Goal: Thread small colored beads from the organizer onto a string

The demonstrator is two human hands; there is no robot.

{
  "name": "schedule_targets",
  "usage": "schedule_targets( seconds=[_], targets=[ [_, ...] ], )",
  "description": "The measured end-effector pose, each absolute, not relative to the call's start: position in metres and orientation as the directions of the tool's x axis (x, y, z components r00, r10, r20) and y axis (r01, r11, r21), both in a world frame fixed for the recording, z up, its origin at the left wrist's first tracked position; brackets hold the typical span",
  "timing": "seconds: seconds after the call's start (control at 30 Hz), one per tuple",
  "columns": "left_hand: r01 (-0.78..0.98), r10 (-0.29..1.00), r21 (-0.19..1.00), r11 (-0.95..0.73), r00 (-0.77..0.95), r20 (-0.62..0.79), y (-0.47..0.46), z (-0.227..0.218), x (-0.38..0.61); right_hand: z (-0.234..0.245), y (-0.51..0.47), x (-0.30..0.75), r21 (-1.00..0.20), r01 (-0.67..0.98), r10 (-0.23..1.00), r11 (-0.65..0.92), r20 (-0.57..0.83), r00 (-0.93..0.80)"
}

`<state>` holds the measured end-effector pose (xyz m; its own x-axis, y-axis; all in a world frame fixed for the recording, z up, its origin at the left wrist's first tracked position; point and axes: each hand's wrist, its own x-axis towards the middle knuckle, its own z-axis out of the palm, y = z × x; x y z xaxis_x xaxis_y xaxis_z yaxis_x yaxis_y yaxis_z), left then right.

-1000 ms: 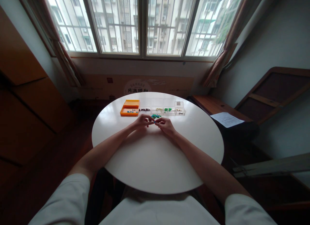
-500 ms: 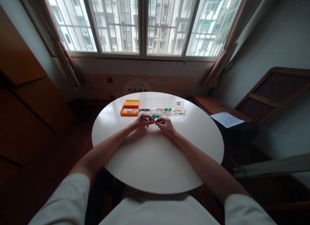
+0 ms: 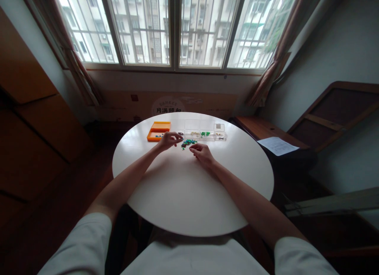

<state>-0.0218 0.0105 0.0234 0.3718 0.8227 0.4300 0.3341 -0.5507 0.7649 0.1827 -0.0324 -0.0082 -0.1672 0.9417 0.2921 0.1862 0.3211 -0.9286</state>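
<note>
The left hand (image 3: 169, 141), fingers curled, is near the orange box (image 3: 160, 125); the right hand (image 3: 203, 153) bends just beside the small pieces (image 3: 189, 142). Whether either grips anything, I cannot tell. The pieces lie near the clear boxes (image 3: 209, 139), toward the table's (image 3: 189, 196) far edge.

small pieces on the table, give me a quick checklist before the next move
1. Pile in plain view on the table: ok.
2. Orange box open: ok.
3. Orange box in full view: not ok, the left hand hides part of it.
4. Left hand and right hand apart: ok.
5. Left hand free of pieces: cannot tell, too small.
6. Right hand free of pieces: cannot tell.
</note>
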Motion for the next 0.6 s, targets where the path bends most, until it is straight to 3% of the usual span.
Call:
schedule_targets(
  seconds=[0.17, 0.23, 0.4, 0.6],
  targets=[
    [0.768, 0.865, 0.551, -0.326, 0.007, 0.502, 0.034, 0.021, -0.058, -0.007, -0.033, 0.183, -0.927, 0.203, 0.943, 0.316, 0.283, -0.178],
    [0.844, 0.863, 0.494, -0.209, -0.079, 0.500, 0.039, 0.018, -0.068, -0.008, -0.033, 0.183, -0.922, 0.207, 0.939, 0.328, 0.292, -0.183],
    [0.859, 0.874, 0.506, -0.076, -0.187, 0.449, 0.042, 0.015, -0.078, -0.009, -0.033, 0.183, -0.922, 0.202, 0.938, 0.331, 0.297, -0.180],
    [0.824, 0.855, 0.520, -0.225, -0.089, 0.511, 0.039, 0.019, -0.068, -0.002, -0.030, 0.186, -0.939, 0.155, 0.950, 0.306, 0.291, -0.113]
  ],
)
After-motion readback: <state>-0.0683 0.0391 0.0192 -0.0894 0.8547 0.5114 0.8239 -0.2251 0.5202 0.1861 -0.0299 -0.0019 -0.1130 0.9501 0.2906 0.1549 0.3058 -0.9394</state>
